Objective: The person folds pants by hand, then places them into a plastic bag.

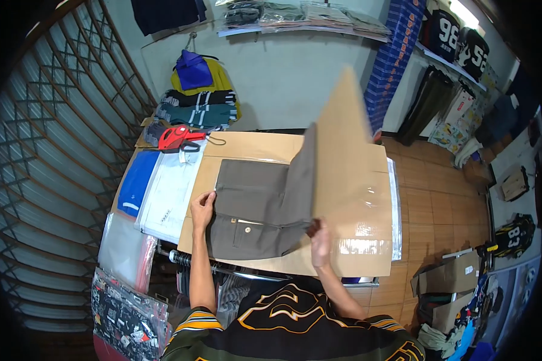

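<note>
My right hand [321,243] pinched the grey garment [250,186] at four o'clock; my left hand [203,209], fingers curled, touched its nine o'clock edge, whether pinching I couldn't tell.

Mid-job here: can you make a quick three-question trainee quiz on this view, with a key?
1. True or false: the grey-brown garment lies entirely flat.
2. Where is the left grip? A) on the red tool; B) at the garment's left edge; C) on the wall shelf.
3. Fill in: the garment's pocket carries a round ____.

Key: 1. False; its right side rises beside the raised cardboard. 2. B. 3. Button.
</note>
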The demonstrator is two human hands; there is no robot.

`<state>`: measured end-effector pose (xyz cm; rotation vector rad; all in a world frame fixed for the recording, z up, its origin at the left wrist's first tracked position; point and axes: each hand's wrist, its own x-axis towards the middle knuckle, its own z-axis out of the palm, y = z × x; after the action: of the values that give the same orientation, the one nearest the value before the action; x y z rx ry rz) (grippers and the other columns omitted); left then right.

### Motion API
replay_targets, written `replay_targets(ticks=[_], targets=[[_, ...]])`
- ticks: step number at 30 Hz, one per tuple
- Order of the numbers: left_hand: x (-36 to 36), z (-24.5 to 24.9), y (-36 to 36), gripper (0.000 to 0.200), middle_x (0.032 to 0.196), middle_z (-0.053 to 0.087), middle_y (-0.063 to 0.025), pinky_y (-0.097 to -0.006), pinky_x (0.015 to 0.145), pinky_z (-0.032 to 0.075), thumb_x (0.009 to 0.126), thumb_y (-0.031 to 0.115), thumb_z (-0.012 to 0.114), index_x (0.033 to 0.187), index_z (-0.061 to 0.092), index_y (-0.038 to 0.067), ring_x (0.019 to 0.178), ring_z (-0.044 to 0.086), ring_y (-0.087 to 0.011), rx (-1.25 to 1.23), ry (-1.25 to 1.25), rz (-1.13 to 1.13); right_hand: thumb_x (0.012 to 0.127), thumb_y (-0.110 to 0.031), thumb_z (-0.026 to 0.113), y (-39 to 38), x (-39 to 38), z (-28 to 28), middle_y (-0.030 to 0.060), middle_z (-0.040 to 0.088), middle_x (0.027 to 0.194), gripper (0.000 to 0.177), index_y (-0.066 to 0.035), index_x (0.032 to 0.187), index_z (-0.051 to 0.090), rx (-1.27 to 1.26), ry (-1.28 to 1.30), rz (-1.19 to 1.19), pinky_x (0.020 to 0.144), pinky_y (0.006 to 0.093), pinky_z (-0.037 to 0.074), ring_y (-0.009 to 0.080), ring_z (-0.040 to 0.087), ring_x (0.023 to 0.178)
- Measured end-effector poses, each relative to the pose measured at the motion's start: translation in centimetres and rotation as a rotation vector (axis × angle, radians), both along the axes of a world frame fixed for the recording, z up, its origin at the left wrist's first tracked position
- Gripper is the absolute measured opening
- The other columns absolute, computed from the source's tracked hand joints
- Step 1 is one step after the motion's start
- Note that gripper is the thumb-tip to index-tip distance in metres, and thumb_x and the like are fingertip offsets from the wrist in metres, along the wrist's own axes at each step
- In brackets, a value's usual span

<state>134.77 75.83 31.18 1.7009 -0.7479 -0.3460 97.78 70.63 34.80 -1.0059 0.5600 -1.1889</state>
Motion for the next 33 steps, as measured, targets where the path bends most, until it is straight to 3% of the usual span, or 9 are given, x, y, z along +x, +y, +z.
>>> replay_targets(ticks=[4, 6, 7, 10, 17, 21, 23, 26, 33], targets=[[2.4, -1.3, 1.5, 0.041, 0.104, 0.072, -0.0147, -0.0306, 0.087, 0.051, 0.101, 0.029, 0.058, 0.117, 0.068, -0.007, 0.097, 0.067, -0.0189, 0.202, 0.195, -0.072, 0.095, -0.033, 0.065, 0.2, 4.1, 3.8, 0.0174, 0.061, 0.133, 0.048, -0.003, 0.131, 0.057, -0.538, 0.658, 0.115, 0.104, 0.0404, 0.044, 0.0303, 0.058, 0.124], [5.1, -6.2, 2.1, 0.043, 0.121, 0.066, -0.0137, -0.0301, 0.089, 0.052, 0.102, 0.027, 0.055, 0.132, 0.057, -0.005, 0.109, 0.063, -0.0214, -0.180, 0.116, -0.125, 0.090, -0.031, 0.069, -0.2, 5.4, 3.4, 0.0191, 0.059, 0.136, 0.051, -0.003, 0.132, 0.056, -0.655, 0.789, 0.146, 0.105, 0.0412, 0.043, 0.0329, 0.057, 0.125], [5.0, -6.1, 2.3, 0.063, 0.145, 0.049, -0.0194, -0.0361, 0.107, 0.040, 0.103, 0.039, 0.049, 0.146, 0.041, -0.006, 0.131, 0.048, -0.0260, -0.133, 0.332, -0.130, 0.086, -0.029, 0.074, -0.3, 5.9, 3.0, 0.0207, 0.057, 0.138, 0.056, -0.003, 0.132, 0.056, -0.770, 0.921, 0.168, 0.106, 0.0421, 0.042, 0.0355, 0.055, 0.127], [2.1, -1.7, 1.8, 0.063, 0.143, 0.051, -0.0192, -0.0358, 0.106, 0.040, 0.100, 0.039, 0.054, 0.143, 0.044, -0.007, 0.130, 0.049, -0.0264, 0.033, 0.355, 0.079, 0.079, -0.024, 0.080, -0.3, 7.5, 2.2, 0.0186, 0.066, 0.120, 0.057, -0.002, 0.127, 0.059, -0.870, 0.891, 0.022, 0.101, 0.0455, 0.044, 0.0333, 0.059, 0.118], [1.5, 0.1, 0.7, 0.039, 0.110, 0.070, -0.0141, -0.0333, 0.091, 0.050, 0.088, 0.017, 0.071, 0.117, 0.065, -0.008, 0.101, 0.065, -0.0225, -0.097, -0.087, -0.063, 0.071, -0.014, 0.081, -0.9, 8.5, 2.8, 0.0137, 0.065, 0.096, 0.039, -0.005, 0.104, 0.063, -0.827, 0.902, -0.215, 0.090, 0.0433, 0.045, 0.0304, 0.060, 0.092], [2.2, -0.2, 1.7, 0.035, 0.087, 0.071, -0.0059, -0.0260, 0.073, 0.052, 0.082, 0.018, 0.081, 0.103, 0.067, -0.006, 0.077, 0.064, -0.0092, 0.186, 0.088, -0.066, 0.072, -0.011, 0.079, -0.1, 6.4, 2.0, 0.0090, 0.063, 0.070, 0.019, -0.005, 0.076, 0.062, -0.688, 0.827, -0.281, 0.067, 0.0370, 0.048, 0.0260, 0.060, 0.068], [1.3, 0.5, 1.5, 0.032, 0.089, 0.071, -0.0072, -0.0268, 0.075, 0.053, 0.082, 0.016, 0.080, 0.102, 0.067, -0.005, 0.080, 0.065, -0.0108, 0.107, 0.112, -0.054, 0.080, -0.016, 0.077, -0.1, 5.1, 1.1, 0.0089, 0.058, 0.053, 0.029, -0.003, 0.060, 0.062, -0.576, 0.772, -0.382, 0.049, 0.0350, 0.045, 0.0224, 0.056, 0.049], [1.2, 0.3, 1.1, 0.030, 0.097, 0.071, -0.0114, -0.0288, 0.080, 0.053, 0.083, 0.010, 0.077, 0.106, 0.065, -0.006, 0.088, 0.067, -0.0146, 0.030, 0.127, -0.046, 0.088, -0.023, 0.073, 0.7, 1.8, 2.3, 0.0117, 0.062, 0.055, 0.035, 0.001, 0.063, 0.066, -0.199, 0.941, -0.246, 0.051, 0.0348, 0.046, 0.0199, 0.057, 0.047], [-3.4, 5.3, 0.5, 0.052, 0.126, 0.057, -0.0260, -0.0428, 0.102, 0.046, 0.079, -0.005, 0.061, 0.129, 0.048, -0.009, 0.118, 0.057, -0.0367, 0.256, -0.311, 0.002, 0.094, -0.023, 0.065, 0.9, -1.0, 3.0, 0.0146, 0.069, 0.068, 0.029, 0.002, 0.082, 0.072, -0.203, 0.880, -0.167, 0.059, 0.0331, 0.052, 0.0229, 0.067, 0.059]])
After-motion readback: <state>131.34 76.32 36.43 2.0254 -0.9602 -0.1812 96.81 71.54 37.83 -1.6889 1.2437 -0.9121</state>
